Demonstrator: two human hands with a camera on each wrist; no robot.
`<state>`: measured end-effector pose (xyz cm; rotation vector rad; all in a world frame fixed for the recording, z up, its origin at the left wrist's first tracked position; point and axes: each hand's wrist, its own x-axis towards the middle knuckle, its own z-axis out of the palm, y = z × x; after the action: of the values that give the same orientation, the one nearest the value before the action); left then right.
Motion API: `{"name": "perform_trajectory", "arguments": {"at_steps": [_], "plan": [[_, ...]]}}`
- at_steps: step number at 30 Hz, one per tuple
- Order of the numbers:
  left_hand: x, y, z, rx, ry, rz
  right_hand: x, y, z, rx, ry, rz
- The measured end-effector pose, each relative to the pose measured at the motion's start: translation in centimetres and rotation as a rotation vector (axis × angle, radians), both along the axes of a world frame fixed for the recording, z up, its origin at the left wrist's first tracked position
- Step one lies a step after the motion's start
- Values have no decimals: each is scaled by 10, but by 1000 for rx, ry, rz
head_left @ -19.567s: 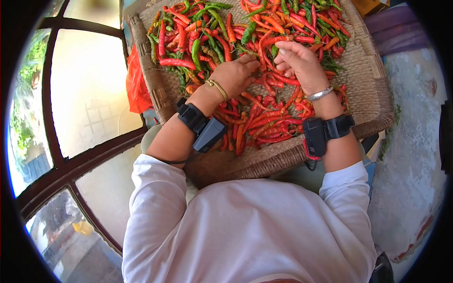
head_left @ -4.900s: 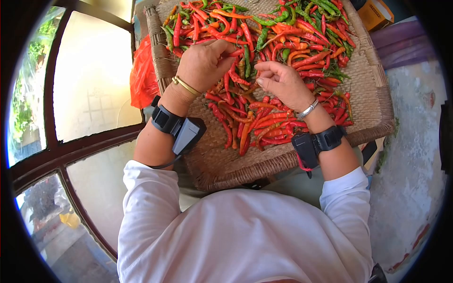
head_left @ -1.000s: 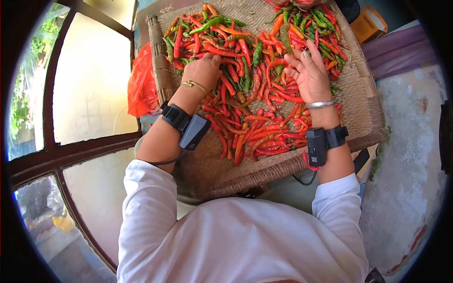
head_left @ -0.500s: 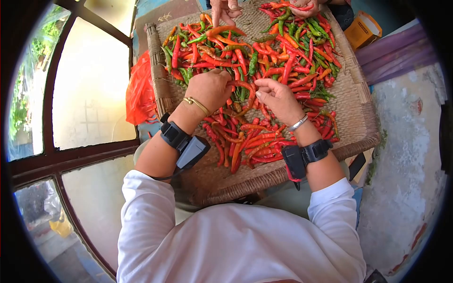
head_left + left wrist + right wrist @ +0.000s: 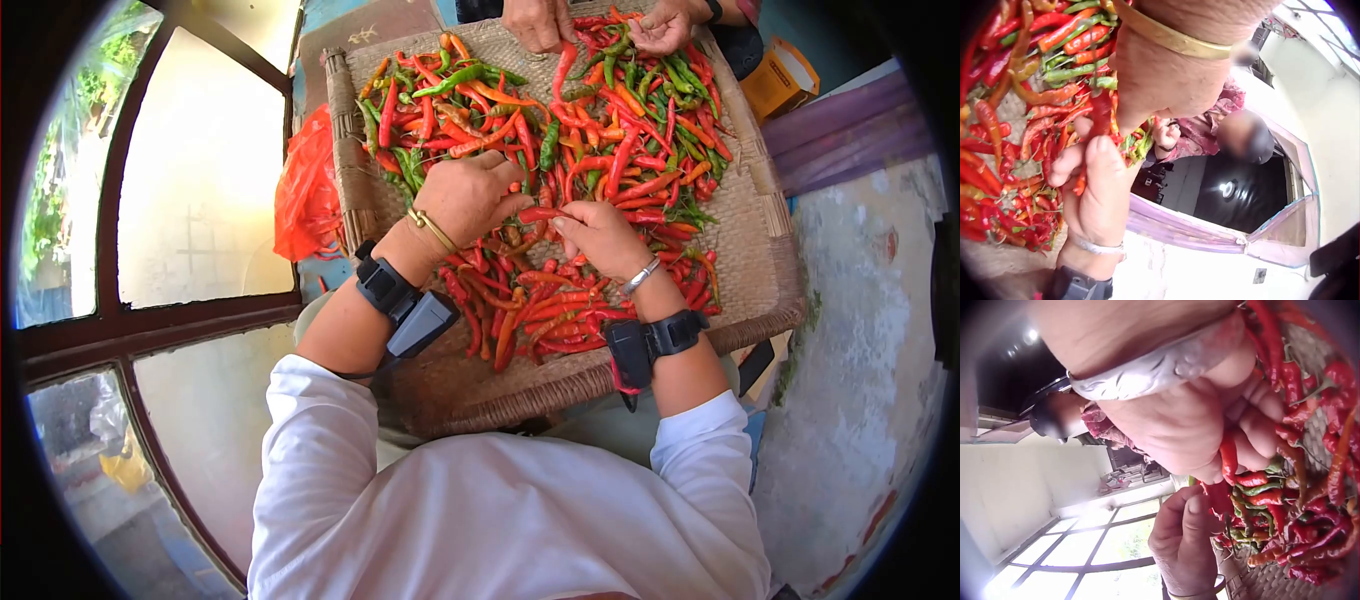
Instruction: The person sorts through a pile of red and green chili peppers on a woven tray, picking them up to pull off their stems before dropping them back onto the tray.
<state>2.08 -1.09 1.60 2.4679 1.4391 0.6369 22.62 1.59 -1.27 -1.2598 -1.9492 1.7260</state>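
Observation:
Between my two hands is a red chili pepper (image 5: pixel 540 214). My right hand (image 5: pixel 605 243), with the silver bracelet, grips its body between thumb and fingers; in the left wrist view the chili (image 5: pixel 1101 112) rises from that grip. My left hand (image 5: pixel 468 198), with the gold bangle, has thumb and forefinger pinched at the chili's other end, as the right wrist view shows beside the left thumb (image 5: pixel 1195 519). Below both hands lies a pile of red chilies (image 5: pixel 560 310). Beyond them spreads a larger mixed heap of red, orange and green chilies (image 5: pixel 640 130).
All the chilies lie on a woven tray (image 5: pixel 745 250) with a raised rim. Another person's hands (image 5: pixel 540 22) work at its far side. An orange plastic bag (image 5: pixel 308 190) hangs at the left, by the window. An open orange box (image 5: pixel 780 80) stands beyond the far right corner.
Over the last second my right hand has come in from open fingers to grip a chili by my left hand. The other person's hands have come farther into view over the far side.

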Motion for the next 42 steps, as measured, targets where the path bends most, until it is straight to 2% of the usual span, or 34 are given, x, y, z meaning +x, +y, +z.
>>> {"name": "perform_trajectory", "arguments": {"at_steps": [2, 3, 4, 6, 7, 8, 10, 12, 14, 17, 19, 20, 22, 23, 25, 29, 31, 32, 34, 35, 36, 38, 39, 40, 42], "plan": [[-8, 10, -3, 31, 238, 280, 5, 7, 4, -60, -25, -15], [-12, 15, -7, -48, 331, 371, 8, 13, 3, -99, -19, -37], [-15, 19, -12, -41, 333, 375, 11, 16, 6, -91, -15, -34], [-18, 25, -19, -106, 428, 435, 17, 21, 12, -379, 660, -437], [-19, 27, -21, -103, 429, 436, 24, 27, 10, -434, 821, -460], [-20, 29, -23, -103, 446, 436, 25, 28, 9, -432, 822, -460], [-20, 30, -26, -110, 479, 431, 23, 25, 15, -327, 691, -685], [-21, 33, -29, -120, 473, 438, 19, 20, 11, -323, 674, -682], [-21, 33, -29, -130, 466, 449, 15, 16, 8, -305, 603, -497], [-16, 30, -20, -132, 341, 433, 10, 11, 3, -362, 534, -415], [-5, 23, -9, -179, 66, 339, 5, 6, 5, -346, 438, -379], [1, 19, -7, -181, 70, 337, 4, 4, 5, -349, 441, -381], [12, 12, -5, -241, -63, 148, 2, 1, 5, -379, 454, -378], [18, 8, -6, -242, -63, 149, 2, 1, 4, -380, 454, -377], [28, 3, -7, -197, -164, 14, 3, 1, 3, -421, 470, -334], [28, 6, -9, -204, -144, -3, 7, 4, -5, -490, 548, -364], [23, 10, -9, -275, -14, -97, 10, 7, -2, -522, 595, -488], [20, 12, -13, -276, -15, -96, 12, 10, -1, -523, 593, -488], [12, 16, -20, -78, 231, 77, 17, 16, 0, -477, 554, -520], [7, 21, -22, -57, 274, 161, 20, 19, 1, -471, 522, -464], [2, 25, -21, -58, 274, 161, 21, 20, 2, -472, 523, -465], [-7, 32, -18, 92, 165, 235, 23, 24, 4, -406, 748, -486], [-9, 34, -17, 71, 156, 280, 22, 28, 8, -397, 1000, -483], [-10, 35, -17, 70, 154, 282, 21, 28, 13, -397, 997, -482], [-12, 38, -19, 152, 175, 342, 20, 29, 29, -420, 1094, -728]]}}
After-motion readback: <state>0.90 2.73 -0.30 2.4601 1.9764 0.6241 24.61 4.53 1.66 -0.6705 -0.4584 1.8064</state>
